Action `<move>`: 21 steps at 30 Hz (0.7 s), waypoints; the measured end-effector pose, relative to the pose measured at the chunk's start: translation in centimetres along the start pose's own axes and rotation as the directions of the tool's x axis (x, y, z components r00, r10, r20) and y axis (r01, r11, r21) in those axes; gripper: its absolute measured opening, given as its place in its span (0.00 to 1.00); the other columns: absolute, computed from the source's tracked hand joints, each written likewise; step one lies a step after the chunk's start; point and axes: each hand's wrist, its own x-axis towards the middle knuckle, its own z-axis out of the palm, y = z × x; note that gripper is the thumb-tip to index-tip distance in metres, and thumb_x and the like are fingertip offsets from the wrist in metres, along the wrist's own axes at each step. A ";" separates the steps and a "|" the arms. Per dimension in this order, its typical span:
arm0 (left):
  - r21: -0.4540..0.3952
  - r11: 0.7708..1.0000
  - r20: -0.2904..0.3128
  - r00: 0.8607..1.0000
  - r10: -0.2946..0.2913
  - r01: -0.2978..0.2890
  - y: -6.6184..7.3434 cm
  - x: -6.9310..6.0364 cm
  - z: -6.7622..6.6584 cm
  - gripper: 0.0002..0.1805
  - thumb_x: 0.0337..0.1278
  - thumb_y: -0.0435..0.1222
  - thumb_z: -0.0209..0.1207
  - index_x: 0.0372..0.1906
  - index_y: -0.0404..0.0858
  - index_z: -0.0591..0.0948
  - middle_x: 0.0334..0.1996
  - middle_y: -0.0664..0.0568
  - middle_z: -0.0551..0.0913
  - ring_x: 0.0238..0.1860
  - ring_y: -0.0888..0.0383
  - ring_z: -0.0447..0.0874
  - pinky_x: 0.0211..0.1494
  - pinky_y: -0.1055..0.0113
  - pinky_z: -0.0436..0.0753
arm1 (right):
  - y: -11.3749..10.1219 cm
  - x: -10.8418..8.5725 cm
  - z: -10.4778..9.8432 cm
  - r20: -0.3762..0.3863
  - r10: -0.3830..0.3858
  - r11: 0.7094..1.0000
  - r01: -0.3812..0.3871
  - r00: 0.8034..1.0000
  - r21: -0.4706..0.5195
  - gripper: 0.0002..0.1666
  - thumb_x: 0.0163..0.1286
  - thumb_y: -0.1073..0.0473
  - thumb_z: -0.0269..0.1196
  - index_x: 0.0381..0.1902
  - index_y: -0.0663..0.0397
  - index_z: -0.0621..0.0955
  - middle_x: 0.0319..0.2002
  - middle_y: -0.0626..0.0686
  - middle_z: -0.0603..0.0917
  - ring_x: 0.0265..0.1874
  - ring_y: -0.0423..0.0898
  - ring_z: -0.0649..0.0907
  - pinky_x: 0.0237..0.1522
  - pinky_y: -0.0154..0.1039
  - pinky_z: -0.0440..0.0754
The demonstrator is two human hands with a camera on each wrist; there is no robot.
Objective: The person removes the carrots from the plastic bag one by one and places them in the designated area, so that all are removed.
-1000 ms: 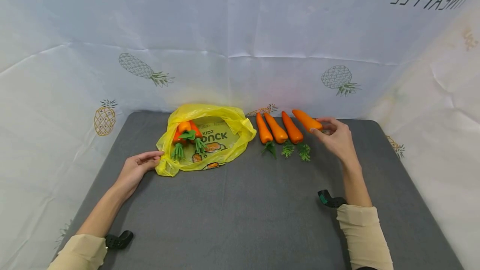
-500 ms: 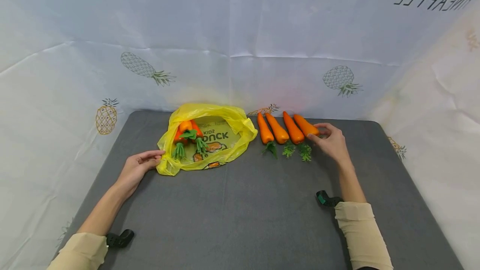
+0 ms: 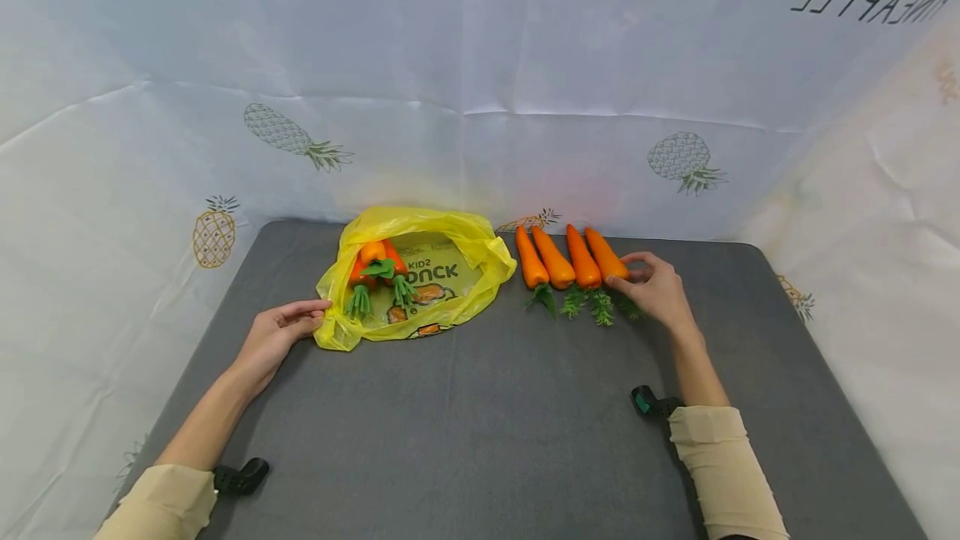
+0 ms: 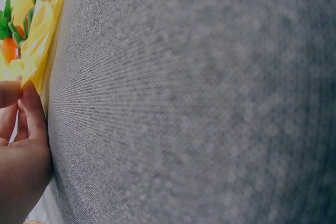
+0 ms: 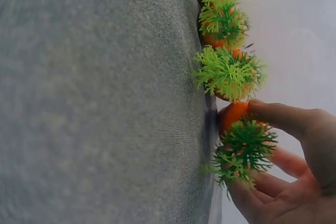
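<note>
My left hand (image 3: 279,340) pinches the near left edge of a yellow plastic bag (image 3: 480,307), which lies open on the table. Inside the bag are several toy vegetables: two orange carrots (image 3: 394,257) with green tops and a shorter orange piece (image 3: 372,252) with a green leafy stem. On the right, my right hand (image 3: 654,290) holds the rightmost carrot (image 3: 604,253) at its thick leafy end. That carrot's green top (image 5: 244,145) shows between thumb and fingers in the right wrist view. Three more carrots (image 3: 582,258) lie in a row just left of it, tips pointing away.
A grey cloth-covered table (image 3: 465,432) carries everything. Behind it hangs a pale curtain (image 3: 480,48) printed with pineapples, close to the carrot tips. Black wrist cameras (image 3: 242,477) are strapped to both forearms.
The right hand has moved left with its carrot, which has turned from slanting to nearly parallel with the others and now lies against the row. The left hand holds still on the bag.
</note>
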 end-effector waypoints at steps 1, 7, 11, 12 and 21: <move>-0.002 1.000 0.001 1.000 0.001 -0.001 0.0 0.0 0.0 0.27 0.82 0.40 0.61 0.74 0.28 0.77 0.45 0.76 0.88 0.50 0.77 0.84 0.52 0.80 0.85 | 0.0 0.0 0.0 0.006 0.000 1.000 0.000 1.000 -0.006 0.34 0.76 0.48 0.71 0.70 0.62 0.78 0.60 0.73 0.87 0.55 0.70 0.88 0.44 0.43 0.85; -0.010 1.000 0.000 1.000 0.004 -0.004 0.0 0.0 0.0 0.27 0.81 0.39 0.61 0.74 0.28 0.77 0.45 0.75 0.88 0.50 0.75 0.85 0.52 0.80 0.85 | -0.1 0.1 0.1 0.028 0.001 1.000 0.000 1.000 -0.023 0.32 0.77 0.47 0.70 0.69 0.62 0.79 0.60 0.73 0.88 0.55 0.70 0.89 0.51 0.58 0.88; -0.019 1.000 -0.001 1.000 0.005 -0.005 0.0 -0.1 0.0 0.26 0.81 0.39 0.61 0.74 0.28 0.77 0.45 0.75 0.89 0.50 0.73 0.85 0.52 0.80 0.85 | -0.4 0.1 -0.2 0.016 -0.004 0.999 0.005 1.000 -0.033 0.32 0.78 0.46 0.70 0.69 0.62 0.79 0.60 0.73 0.87 0.54 0.70 0.89 0.51 0.60 0.89; -0.021 1.000 -0.002 1.000 0.004 -0.005 0.0 -0.1 0.0 0.26 0.81 0.38 0.61 0.73 0.29 0.78 0.45 0.75 0.89 0.50 0.73 0.85 0.51 0.80 0.85 | -0.5 0.1 -0.3 0.013 -0.010 0.999 0.011 1.000 -0.035 0.32 0.78 0.47 0.70 0.69 0.62 0.79 0.60 0.73 0.87 0.54 0.69 0.89 0.51 0.60 0.89; -0.035 0.999 0.010 1.000 0.006 -0.006 0.1 -0.1 -0.1 0.27 0.81 0.39 0.61 0.74 0.28 0.77 0.46 0.74 0.89 0.50 0.75 0.85 0.51 0.80 0.85 | -1.1 0.1 -1.2 -0.022 -0.080 0.996 0.079 0.997 -0.050 0.30 0.78 0.50 0.69 0.69 0.63 0.80 0.59 0.73 0.88 0.53 0.70 0.90 0.51 0.65 0.89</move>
